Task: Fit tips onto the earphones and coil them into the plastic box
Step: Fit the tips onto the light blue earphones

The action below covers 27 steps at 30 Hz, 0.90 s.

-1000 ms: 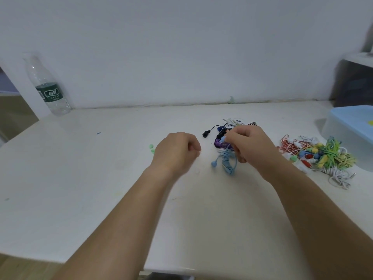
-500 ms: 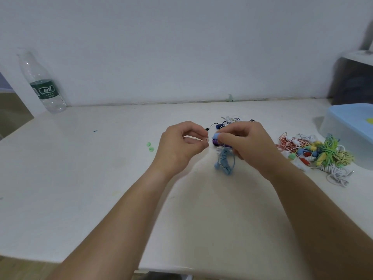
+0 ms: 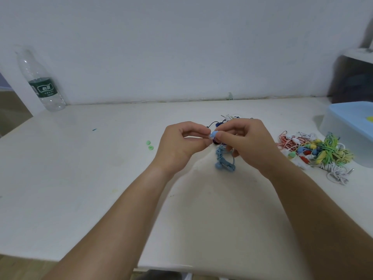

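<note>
Earphones (image 3: 223,158) in blue hang coiled from the right hand (image 3: 248,144), which pinches one bud above the table (image 3: 101,178); the left hand (image 3: 179,148) pinches something tiny against it, perhaps a tip. Plastic box (image 3: 347,122) sits far right.

Water bottle (image 3: 42,85) is stood at the far left of the table (image 3: 80,199), against the wall (image 3: 181,47). Left hand (image 3: 179,146) and right hand (image 3: 248,142) are held side by side over mid-table, an earbud (image 3: 213,135) pinched between them. A coiled earphone cable (image 3: 223,158) is hung below the right hand. Two ear tips (image 3: 149,145) are laid just left of the left hand. A small earphone pile (image 3: 224,120) is set behind the hands. A larger earphone heap (image 3: 314,152) is set to their right, beside the plastic box (image 3: 347,126) at the far right edge.
</note>
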Available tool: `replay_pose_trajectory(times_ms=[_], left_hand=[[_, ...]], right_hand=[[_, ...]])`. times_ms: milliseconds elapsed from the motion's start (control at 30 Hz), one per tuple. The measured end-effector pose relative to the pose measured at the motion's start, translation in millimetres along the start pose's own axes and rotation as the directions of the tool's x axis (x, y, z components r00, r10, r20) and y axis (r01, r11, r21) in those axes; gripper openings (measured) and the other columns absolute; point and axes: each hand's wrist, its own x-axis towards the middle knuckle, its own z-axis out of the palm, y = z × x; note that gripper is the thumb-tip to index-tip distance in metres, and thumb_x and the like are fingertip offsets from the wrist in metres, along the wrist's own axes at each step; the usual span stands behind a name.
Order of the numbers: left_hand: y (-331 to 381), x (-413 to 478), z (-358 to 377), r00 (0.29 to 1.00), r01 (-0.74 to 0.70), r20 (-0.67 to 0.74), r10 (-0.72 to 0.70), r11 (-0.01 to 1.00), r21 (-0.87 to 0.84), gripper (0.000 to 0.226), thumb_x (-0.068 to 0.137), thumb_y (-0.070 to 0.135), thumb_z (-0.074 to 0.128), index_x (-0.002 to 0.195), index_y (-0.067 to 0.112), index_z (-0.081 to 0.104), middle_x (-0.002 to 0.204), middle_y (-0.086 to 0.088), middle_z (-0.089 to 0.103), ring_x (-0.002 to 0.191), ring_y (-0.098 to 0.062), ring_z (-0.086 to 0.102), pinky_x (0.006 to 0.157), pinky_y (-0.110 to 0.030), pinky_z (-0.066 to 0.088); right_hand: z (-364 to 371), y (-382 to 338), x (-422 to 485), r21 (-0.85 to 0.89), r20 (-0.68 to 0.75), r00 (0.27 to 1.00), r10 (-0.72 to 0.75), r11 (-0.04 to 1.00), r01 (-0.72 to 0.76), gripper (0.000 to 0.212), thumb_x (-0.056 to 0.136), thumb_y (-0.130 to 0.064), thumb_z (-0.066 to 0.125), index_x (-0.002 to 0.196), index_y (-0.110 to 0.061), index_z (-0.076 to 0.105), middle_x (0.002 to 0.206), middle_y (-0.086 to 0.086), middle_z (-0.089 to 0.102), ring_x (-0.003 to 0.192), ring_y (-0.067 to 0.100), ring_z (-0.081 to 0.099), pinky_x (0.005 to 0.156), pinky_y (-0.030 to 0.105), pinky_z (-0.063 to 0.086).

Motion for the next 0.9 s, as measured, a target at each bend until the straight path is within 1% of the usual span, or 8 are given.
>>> replay_pose_trajectory(times_ms=[100,233,367,500,633,800,900], left_hand=[[0,0,0,1.000,0.009,0.000,-0.009,1.000,-0.013,0.018,0.078,0.000,0.079,0.093,0.011,0.075,0.088,-0.002,0.077,0.084,-0.017,0.074,0.080,-0.025,0.057],[0,-1,-2,1.000,0.016,0.018,-0.015,0.997,-0.077,0.016,0.082,-0.002,0.074,0.094,0.009,0.073,0.090,-0.012,0.076,0.089,-0.021,0.074,0.085,-0.032,0.058],[0,-1,-2,0.999,0.032,0.044,-0.026,0.987,-0.155,0.013,0.086,-0.003,0.071,0.096,0.004,0.070,0.096,-0.021,0.074,0.084,-0.021,0.075,0.080,-0.027,0.059],[-1,1,-4,0.996,0.065,0.080,-0.048,0.974,-0.217,0.015,0.087,-0.006,0.069,0.092,0.008,0.069,0.090,-0.016,0.074,0.082,-0.020,0.074,0.076,-0.025,0.057],[-2,1,-6,0.985,0.116,0.157,-0.072,0.950,-0.292,0.015,0.087,-0.006,0.068,0.093,0.008,0.069,0.090,-0.012,0.074,0.085,-0.022,0.074,0.076,-0.024,0.056],[0,-1,-6,0.977,0.130,0.202,-0.075,0.952,-0.277,0.016,0.085,-0.005,0.070,0.092,0.009,0.069,0.089,-0.010,0.075,0.084,-0.021,0.074,0.076,-0.023,0.056],[0,-2,-7,0.970,0.132,0.233,-0.072,0.959,-0.250,0.016,0.085,-0.004,0.070,0.090,0.010,0.070,0.093,-0.014,0.075,0.085,-0.023,0.073,0.076,-0.024,0.055]], right_hand=[[0,0,0,0.011,0.008,1.000,0.025,1.000,-0.025,0.008,0.087,-0.013,0.074,0.084,-0.018,0.078,0.072,0.006,0.074,0.055,0.011,0.058,0.050,0.021,0.047],[-1,0,-1,0.031,0.018,0.999,0.047,0.998,-0.047,0.005,0.088,-0.013,0.072,0.087,-0.013,0.077,0.075,0.006,0.075,0.055,0.010,0.059,0.049,0.021,0.047],[-1,0,-1,0.033,0.030,0.997,0.068,0.997,-0.069,0.006,0.090,-0.012,0.070,0.090,-0.012,0.076,0.078,0.006,0.076,0.058,0.011,0.060,0.051,0.022,0.049],[-4,-2,-2,0.069,0.088,0.993,0.081,0.994,-0.087,0.007,0.092,-0.014,0.069,0.093,-0.013,0.076,0.081,0.006,0.075,0.064,0.014,0.060,0.056,0.027,0.051],[-7,-4,-4,0.088,0.151,0.985,0.087,0.991,-0.101,0.009,0.092,-0.018,0.069,0.094,-0.014,0.077,0.085,0.007,0.075,0.068,0.012,0.059,0.061,0.028,0.051],[-9,-6,-5,0.098,0.199,0.975,0.096,0.988,-0.118,0.012,0.093,-0.017,0.066,0.091,-0.020,0.078,0.080,0.000,0.073,0.068,0.010,0.059,0.065,0.027,0.051],[-12,-5,-5,0.075,0.227,0.970,0.093,0.991,-0.113,0.014,0.094,-0.017,0.065,0.092,-0.022,0.079,0.083,0.001,0.074,0.069,0.008,0.061,0.070,0.029,0.052]])
